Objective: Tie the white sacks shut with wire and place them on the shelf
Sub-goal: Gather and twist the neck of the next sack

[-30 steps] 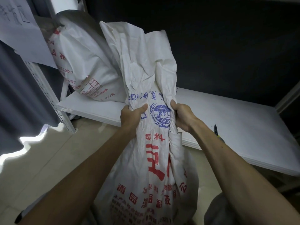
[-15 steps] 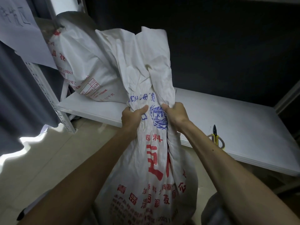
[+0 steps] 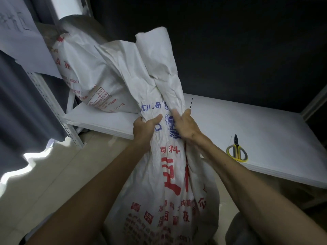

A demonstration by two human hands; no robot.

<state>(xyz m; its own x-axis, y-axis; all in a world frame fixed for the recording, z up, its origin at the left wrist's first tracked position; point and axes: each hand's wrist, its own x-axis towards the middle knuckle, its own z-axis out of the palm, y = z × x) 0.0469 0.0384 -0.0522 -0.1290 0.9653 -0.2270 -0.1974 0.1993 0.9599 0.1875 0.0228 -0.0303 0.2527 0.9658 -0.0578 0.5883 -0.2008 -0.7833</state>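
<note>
A white sack (image 3: 169,183) with red and blue print stands on the floor in front of me, its neck bunched together. My left hand (image 3: 144,129) grips the neck from the left. My right hand (image 3: 184,125) holds the neck from the right and pinches a thin dark wire (image 3: 191,103) that sticks up above its fingers. The loose top of the sack flops up and to the left. A second white sack (image 3: 85,75) lies on the white shelf (image 3: 256,124) at the back left.
Yellow-handled pliers (image 3: 236,150) lie on the shelf near its front edge, right of my right arm. A perforated shelf post (image 3: 58,112) stands at the left with a paper sheet (image 3: 19,34) hanging above. A dark curtain hangs far left; pale floor lies below.
Both hands have squeezed the sack's neck tighter, the right hand shifting left. The loose top has folded down and leftward. A thin wire now shows above my right hand.
</note>
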